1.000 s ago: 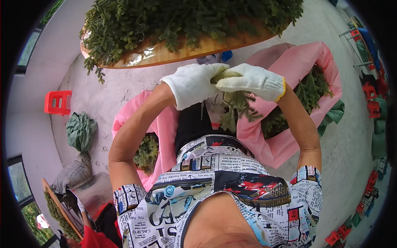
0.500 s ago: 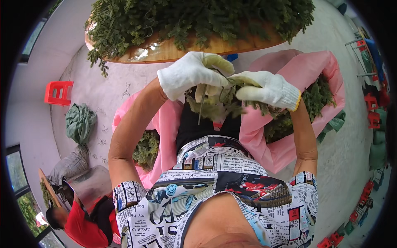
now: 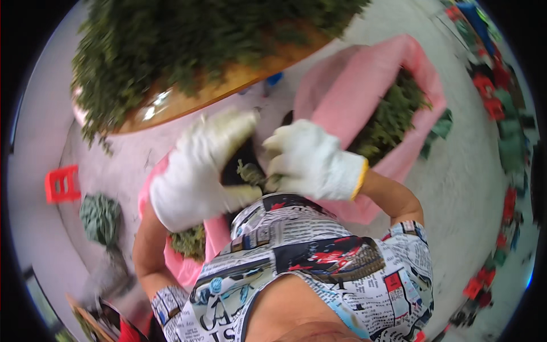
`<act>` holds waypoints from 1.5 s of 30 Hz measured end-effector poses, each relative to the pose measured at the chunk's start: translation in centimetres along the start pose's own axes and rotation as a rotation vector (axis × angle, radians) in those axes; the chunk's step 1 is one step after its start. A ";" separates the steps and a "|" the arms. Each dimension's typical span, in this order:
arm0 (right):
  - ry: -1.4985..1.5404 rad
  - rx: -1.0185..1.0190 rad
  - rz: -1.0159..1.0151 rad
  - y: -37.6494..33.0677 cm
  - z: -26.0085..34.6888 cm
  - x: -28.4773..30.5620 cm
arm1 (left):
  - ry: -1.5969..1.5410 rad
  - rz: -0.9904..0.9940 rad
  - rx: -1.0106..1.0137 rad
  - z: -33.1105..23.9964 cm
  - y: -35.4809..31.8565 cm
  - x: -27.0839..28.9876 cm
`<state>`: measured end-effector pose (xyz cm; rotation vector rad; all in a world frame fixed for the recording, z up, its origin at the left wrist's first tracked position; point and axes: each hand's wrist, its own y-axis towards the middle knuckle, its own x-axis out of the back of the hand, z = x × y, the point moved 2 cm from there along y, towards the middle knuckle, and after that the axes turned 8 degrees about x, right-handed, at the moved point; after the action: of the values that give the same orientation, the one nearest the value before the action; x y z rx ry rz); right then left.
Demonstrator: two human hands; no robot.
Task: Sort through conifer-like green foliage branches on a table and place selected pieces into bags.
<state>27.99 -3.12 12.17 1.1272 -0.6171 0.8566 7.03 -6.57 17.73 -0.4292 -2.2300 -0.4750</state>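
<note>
My left hand [image 3: 199, 171], in a white knitted glove, is smeared by motion. Its fingers and thumb are spread, with nothing visible in its grasp. Facing it, my right hand [image 3: 313, 162], gloved in white with a yellow cuff edge, has curled fingers. A small green evergreen sprig [image 3: 250, 172] pokes out at its fingertips, close to my waist; the rest of it is hidden. Evergreen branches [image 3: 171, 51] are heaped on the wooden table [image 3: 228, 88] beyond my hands. To the right, a pink sack [image 3: 356, 94] stands open with more evergreen branches [image 3: 393, 117] in it.
At my left, another pink sack [image 3: 213, 236] holds greenery [image 3: 189, 242]. A red plastic stool [image 3: 62, 183] and a green bundled sack [image 3: 101, 219] stand on the left. Red stools [image 3: 487, 97] and green sacks line the right side. A co-worker's red sleeve [image 3: 131, 332] shows lower left.
Both hands have come down and nearer my body, and they have parted, the left swinging outward with fingers spread. The view has turned, so the table now sits further left and tilted.
</note>
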 end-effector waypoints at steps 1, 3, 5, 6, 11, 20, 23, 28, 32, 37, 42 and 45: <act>-0.003 -0.115 0.046 0.7 1.3 0.5 | 0.047 0.101 -0.009 -0.8 -0.2 -1.5; -0.027 -0.256 0.085 0.6 2.6 1.4 | 0.088 0.210 -0.052 -2.1 0.0 -3.0; -0.154 -0.240 0.068 -0.1 3.0 2.0 | -0.787 0.382 0.985 -1.6 0.0 -3.5; -0.162 -0.250 0.065 0.0 3.5 1.9 | -0.832 0.467 0.960 -1.7 0.1 -3.6; -0.529 -0.502 -0.230 1.3 5.4 3.3 | -0.743 0.536 0.795 -3.6 0.9 -2.7; -0.320 -0.255 0.398 0.1 5.2 4.8 | -0.689 0.875 0.703 -3.6 -0.4 -3.5; -0.181 -0.137 0.226 -0.5 6.4 5.2 | -0.504 0.773 0.617 -4.9 -1.8 -3.9; 0.173 -0.159 0.254 -1.7 7.6 5.8 | -0.122 0.281 -0.322 -6.1 -1.2 -3.9; 0.036 -0.217 0.069 -2.3 7.8 8.1 | -0.286 0.357 -0.455 -6.0 1.1 -3.4; -0.440 -0.216 0.178 -8.7 3.1 16.3 | -0.426 0.271 -0.136 -0.6 -3.2 -1.7; -0.771 -0.973 -0.182 -16.7 -12.1 14.8 | -1.629 -0.294 0.266 6.2 0.2 -3.3; -0.532 -1.449 0.403 -21.8 -16.7 10.5 | -1.363 -0.533 0.887 6.5 3.8 -2.2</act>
<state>52.03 11.55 3.85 -0.1522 -1.5830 0.2166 5.93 -0.55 12.79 0.5235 -3.4956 0.8630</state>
